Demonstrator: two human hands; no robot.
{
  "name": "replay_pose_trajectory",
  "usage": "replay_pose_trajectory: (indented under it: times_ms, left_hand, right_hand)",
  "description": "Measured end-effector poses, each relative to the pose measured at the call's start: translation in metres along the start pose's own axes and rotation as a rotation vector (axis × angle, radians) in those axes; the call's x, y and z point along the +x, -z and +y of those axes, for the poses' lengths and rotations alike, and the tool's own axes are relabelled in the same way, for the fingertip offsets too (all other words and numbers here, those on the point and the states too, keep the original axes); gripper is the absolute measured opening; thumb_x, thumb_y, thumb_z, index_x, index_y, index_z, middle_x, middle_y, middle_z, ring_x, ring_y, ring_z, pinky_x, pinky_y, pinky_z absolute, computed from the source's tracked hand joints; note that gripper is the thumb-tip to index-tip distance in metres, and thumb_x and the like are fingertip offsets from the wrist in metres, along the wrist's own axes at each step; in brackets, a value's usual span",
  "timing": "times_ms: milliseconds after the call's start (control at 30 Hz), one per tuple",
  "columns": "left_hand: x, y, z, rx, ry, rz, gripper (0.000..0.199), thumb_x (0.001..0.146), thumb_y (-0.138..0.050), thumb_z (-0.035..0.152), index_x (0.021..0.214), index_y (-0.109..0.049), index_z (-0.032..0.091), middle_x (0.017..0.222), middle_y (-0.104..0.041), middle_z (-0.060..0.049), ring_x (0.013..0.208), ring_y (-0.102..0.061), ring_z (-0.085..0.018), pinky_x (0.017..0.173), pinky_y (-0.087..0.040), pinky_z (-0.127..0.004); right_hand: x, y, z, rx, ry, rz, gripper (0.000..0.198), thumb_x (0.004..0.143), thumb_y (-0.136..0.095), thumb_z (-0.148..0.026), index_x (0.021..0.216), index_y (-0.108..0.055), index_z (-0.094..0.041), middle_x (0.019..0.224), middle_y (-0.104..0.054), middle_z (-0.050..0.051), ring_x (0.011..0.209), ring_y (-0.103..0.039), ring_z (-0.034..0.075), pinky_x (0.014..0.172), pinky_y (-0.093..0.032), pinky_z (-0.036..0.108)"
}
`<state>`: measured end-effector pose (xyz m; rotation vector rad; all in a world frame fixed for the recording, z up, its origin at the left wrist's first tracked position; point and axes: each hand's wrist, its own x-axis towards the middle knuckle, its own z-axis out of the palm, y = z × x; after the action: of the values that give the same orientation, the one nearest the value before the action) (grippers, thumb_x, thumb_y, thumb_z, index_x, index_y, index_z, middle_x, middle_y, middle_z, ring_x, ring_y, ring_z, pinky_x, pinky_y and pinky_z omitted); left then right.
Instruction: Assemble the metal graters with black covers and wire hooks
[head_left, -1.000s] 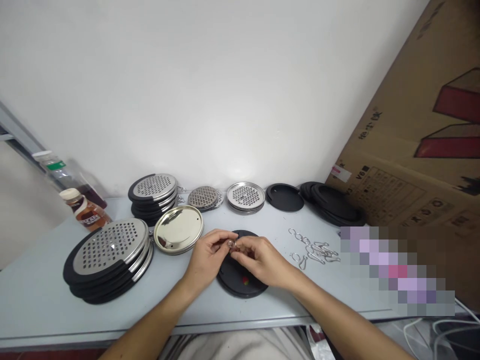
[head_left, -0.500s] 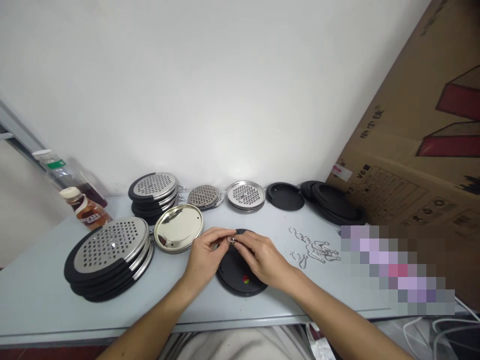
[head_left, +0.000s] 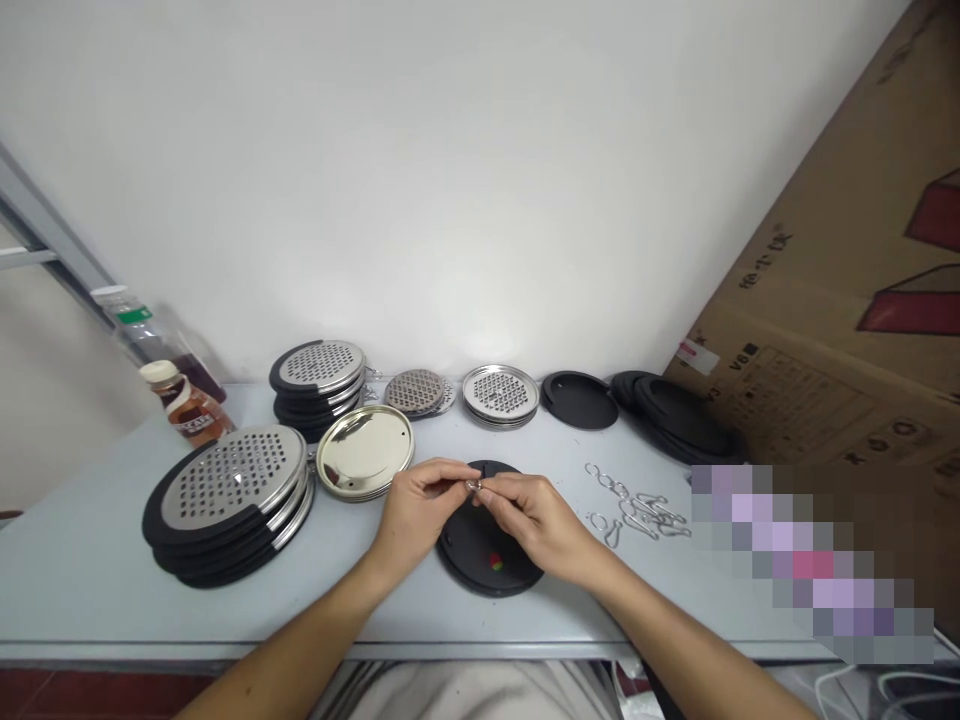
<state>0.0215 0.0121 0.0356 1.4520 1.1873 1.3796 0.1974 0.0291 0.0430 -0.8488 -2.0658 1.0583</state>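
My left hand [head_left: 418, 512] and my right hand [head_left: 546, 525] meet in the middle, both closed in a pinch on a small metal ring [head_left: 474, 486]. Fingertips partly cover the ring, so whether a second metal piece is joined to it I cannot tell. Just below them lies a round black tray-like disc [head_left: 480, 565] with a small red and green sticker. Loose metal rings and snap clips [head_left: 649, 515] are scattered to the right of my right hand. A stack of shiny gold-toned round plates [head_left: 364, 455] lies just left of my left hand.
Stacks of round graters with black rims [head_left: 232, 480] stand at left, with two bottles [head_left: 199, 405] behind. Along the wall are smaller grater discs [head_left: 415, 392], silver grater plates [head_left: 500, 392] and black discs [head_left: 581, 400]. A large cardboard box [head_left: 817, 330] leans at right.
The view has shifted slightly, so everything sits a little further right. Both hands stay pinched on the ring, with a small shift of the fingers.
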Motion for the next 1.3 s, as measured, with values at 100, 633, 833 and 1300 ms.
replay_pose_trajectory:
  times_ms: [100, 633, 833, 1300]
  left_hand:
    - [0.002, 0.002, 0.0, -0.076, 0.084, -0.04, 0.013, 0.073, -0.068, 0.017, 0.081, -0.078, 0.018, 0.085, -0.076, -0.004, 0.079, -0.07, -0.018, 0.074, -0.056, -0.026]
    - [0.001, 0.003, 0.0, -0.009, -0.012, -0.054, 0.02, 0.087, -0.062, 0.03, 0.099, -0.072, 0.017, 0.095, -0.073, -0.007, 0.089, -0.068, -0.019, 0.08, -0.053, -0.027]
    - [0.009, 0.0, 0.01, 0.257, -0.197, -0.109, 0.014, 0.085, -0.064, 0.02, 0.093, -0.075, 0.021, 0.088, -0.074, -0.004, 0.081, -0.068, -0.018, 0.075, -0.052, -0.027]
    - [0.041, -0.007, -0.007, 0.449, -0.229, -0.095, 0.016, 0.083, -0.064, 0.015, 0.09, -0.075, 0.023, 0.087, -0.077, 0.002, 0.078, -0.07, -0.014, 0.072, -0.052, -0.024]
  right_hand:
    - [-0.001, 0.0, 0.003, 0.107, -0.054, -0.012, 0.038, 0.096, -0.046, -0.041, 0.069, -0.057, -0.018, 0.063, -0.045, -0.001, 0.057, -0.041, 0.011, 0.054, -0.032, 0.024]
    - [0.003, -0.006, 0.017, -0.043, -0.062, 0.138, 0.027, 0.093, -0.054, -0.038, 0.081, -0.068, -0.018, 0.062, -0.055, 0.0, 0.056, -0.05, 0.013, 0.058, -0.039, 0.026]
    - [0.005, 0.012, 0.012, -0.048, -0.094, 0.274, 0.023, 0.075, -0.075, -0.036, 0.087, -0.065, -0.02, 0.08, -0.066, 0.004, 0.069, -0.059, 0.017, 0.062, -0.046, 0.028]
    - [0.023, 0.028, 0.044, 0.058, -0.058, 0.275, 0.012, 0.081, -0.065, -0.024, 0.09, -0.073, -0.02, 0.083, -0.072, 0.004, 0.075, -0.065, 0.018, 0.072, -0.052, 0.032]
